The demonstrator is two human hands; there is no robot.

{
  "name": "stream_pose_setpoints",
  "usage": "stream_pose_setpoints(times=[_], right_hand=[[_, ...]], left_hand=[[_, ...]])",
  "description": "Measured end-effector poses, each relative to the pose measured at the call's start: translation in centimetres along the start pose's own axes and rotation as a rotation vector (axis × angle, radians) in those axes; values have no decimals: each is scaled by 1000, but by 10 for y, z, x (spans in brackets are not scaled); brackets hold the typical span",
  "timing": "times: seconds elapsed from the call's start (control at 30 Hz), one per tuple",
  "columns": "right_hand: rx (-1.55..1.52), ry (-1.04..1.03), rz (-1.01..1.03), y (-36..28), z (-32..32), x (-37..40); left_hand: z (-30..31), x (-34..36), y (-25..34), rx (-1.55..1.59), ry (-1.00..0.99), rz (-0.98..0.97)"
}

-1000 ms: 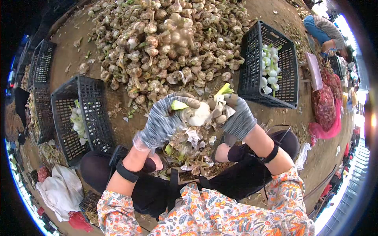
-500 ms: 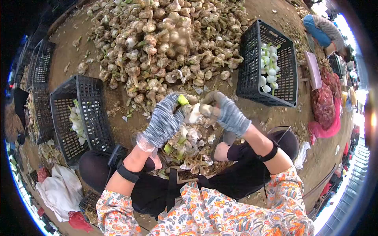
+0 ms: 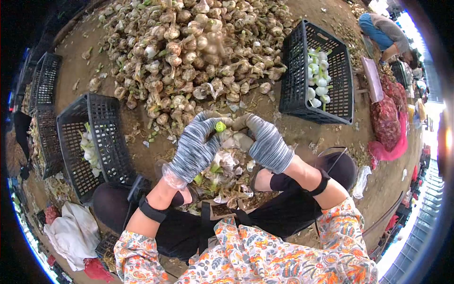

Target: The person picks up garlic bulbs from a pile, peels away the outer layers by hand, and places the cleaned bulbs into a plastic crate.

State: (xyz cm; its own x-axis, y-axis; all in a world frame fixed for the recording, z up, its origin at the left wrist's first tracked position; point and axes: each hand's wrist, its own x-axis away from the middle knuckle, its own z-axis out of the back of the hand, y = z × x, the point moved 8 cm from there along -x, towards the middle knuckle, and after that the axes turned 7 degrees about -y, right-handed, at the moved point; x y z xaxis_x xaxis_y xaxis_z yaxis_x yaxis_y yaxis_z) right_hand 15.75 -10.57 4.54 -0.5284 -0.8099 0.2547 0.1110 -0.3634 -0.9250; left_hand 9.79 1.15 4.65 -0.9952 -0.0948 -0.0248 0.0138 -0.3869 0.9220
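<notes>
Left hand [image 3: 195,146] closed around garlic bulb [image 3: 229,137], thumb and fingers curled in; right hand [image 3: 270,142] closed on bulb's other side, fingertips meeting left hand's. Both gloved in grey knit. Bulb pale, mostly covered by fingers, cut green stem end [image 3: 220,127] showing beside left thumb. Held above peel scraps [image 3: 226,173], between knees. Unpeeled garlic pile [image 3: 194,61] beyond hands. Left crate [image 3: 94,142] and right crate [image 3: 318,73] well apart from hands, bare ground [image 3: 302,137] between right hand and right crate.

Brown floor [image 3: 302,137] seen here, strewn with scraps; bright light is let in along the right edge [image 3: 432,137].
</notes>
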Motion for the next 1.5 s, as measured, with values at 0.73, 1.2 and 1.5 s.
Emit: stream_pose_setpoints(times=[0.73,1.2,1.5], right_hand=[[173,107,-70,37,36,-10],[-323,-388,-41,1,-11,17],[931,-713,-307,38,-6,10]], left_hand=[[2,2,3,300,-85,3],[-29,22,-56,1468,230,606],[-30,34,-84,1479,434,801]])
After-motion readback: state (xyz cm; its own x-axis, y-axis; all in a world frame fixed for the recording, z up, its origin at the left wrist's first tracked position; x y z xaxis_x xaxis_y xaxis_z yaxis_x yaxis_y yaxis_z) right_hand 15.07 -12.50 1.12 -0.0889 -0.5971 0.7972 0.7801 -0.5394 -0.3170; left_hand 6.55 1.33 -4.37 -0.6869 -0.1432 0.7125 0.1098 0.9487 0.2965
